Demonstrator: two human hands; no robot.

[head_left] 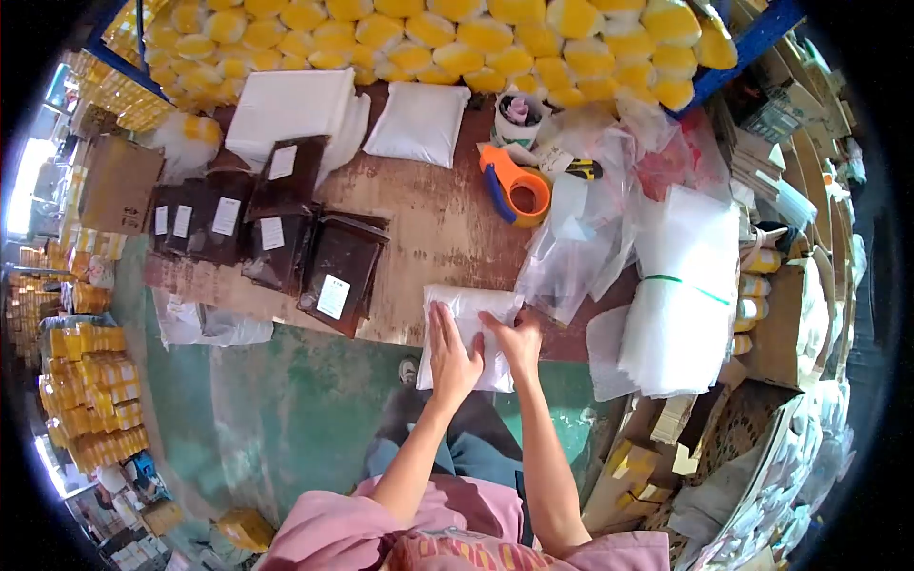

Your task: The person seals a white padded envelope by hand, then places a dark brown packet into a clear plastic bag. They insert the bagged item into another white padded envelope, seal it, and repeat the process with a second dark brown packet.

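Observation:
A white plastic-wrapped packet (493, 369) lies at the front edge of the table, its near part sticking out over the edge. My left hand (453, 354) rests flat on its left side, fingers stretched out and thumb apart. At the right side, my right hand (519, 341) grips the packet, thumb on top and fingers curled at its edge. Left of the packet are several flat dark brown packs (343, 266) with white labels. Clear plastic bags (576, 238) lie just beyond my right hand.
An orange and blue tape dispenser (514, 186) stands near a white tub (520, 119). White packets (416, 124) and a white stack (286, 114) lie at the back. A green-banded roll of white sheeting (678, 295) lies at right. Yellow-and-white bundles (457, 38) line the back.

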